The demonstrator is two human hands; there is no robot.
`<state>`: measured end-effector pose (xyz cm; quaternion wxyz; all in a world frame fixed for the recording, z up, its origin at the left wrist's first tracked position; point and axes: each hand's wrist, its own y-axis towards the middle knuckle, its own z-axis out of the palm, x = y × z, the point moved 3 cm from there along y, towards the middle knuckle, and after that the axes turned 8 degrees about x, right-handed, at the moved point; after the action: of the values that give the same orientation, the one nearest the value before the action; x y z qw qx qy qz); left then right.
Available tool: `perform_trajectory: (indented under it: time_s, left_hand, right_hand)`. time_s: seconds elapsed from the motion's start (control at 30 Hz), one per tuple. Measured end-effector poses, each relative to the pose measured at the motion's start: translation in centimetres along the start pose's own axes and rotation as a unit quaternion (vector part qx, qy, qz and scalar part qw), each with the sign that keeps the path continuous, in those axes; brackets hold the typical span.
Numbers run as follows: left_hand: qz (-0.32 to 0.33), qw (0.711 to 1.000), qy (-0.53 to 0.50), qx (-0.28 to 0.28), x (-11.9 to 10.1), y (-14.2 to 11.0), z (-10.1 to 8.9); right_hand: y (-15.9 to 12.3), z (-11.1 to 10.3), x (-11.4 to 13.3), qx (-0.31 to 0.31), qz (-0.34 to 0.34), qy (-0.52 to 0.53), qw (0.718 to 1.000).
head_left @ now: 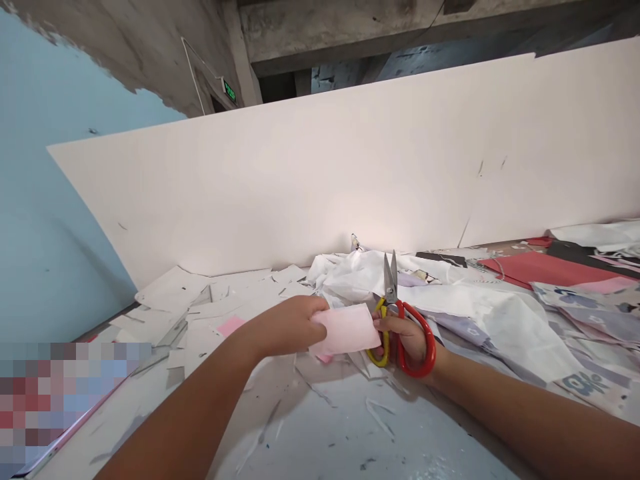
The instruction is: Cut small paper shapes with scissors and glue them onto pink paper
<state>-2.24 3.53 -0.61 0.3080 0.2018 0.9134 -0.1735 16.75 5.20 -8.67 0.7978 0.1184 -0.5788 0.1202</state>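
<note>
My left hand is closed on the left end of a small pale pink piece, paper or cloth, held above the table. At its other end, the fingertips of my right hand touch or pinch the edge. That same right hand carries a pair of scissors with one red and one yellow handle loop. The blades point up and away from me and stand slightly apart. Below the hands, narrow offcuts lie on the light tabletop.
Loose white card pieces cover the table's left side. White fabric and patterned scraps heap up on the right, beside red sheets. Behind stands a tall white board, and a blue wall is at left.
</note>
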Motion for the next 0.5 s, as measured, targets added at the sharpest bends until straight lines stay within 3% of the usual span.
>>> perform_trajectory:
  time_s: [0.2, 0.5]
  left_hand:
    - [0.014, 0.994, -0.009, -0.104, -0.4, -0.7, -2.1]
    - [0.081, 0.987, -0.053, -0.127, -1.6, -2.2, -3.1]
  right_hand:
    - [-0.1, 0.6, -0.1, 0.004, 0.035, 0.068, 0.997]
    - [-0.1, 1.0, -0.4, 0.026, 0.029, 0.064, 0.997]
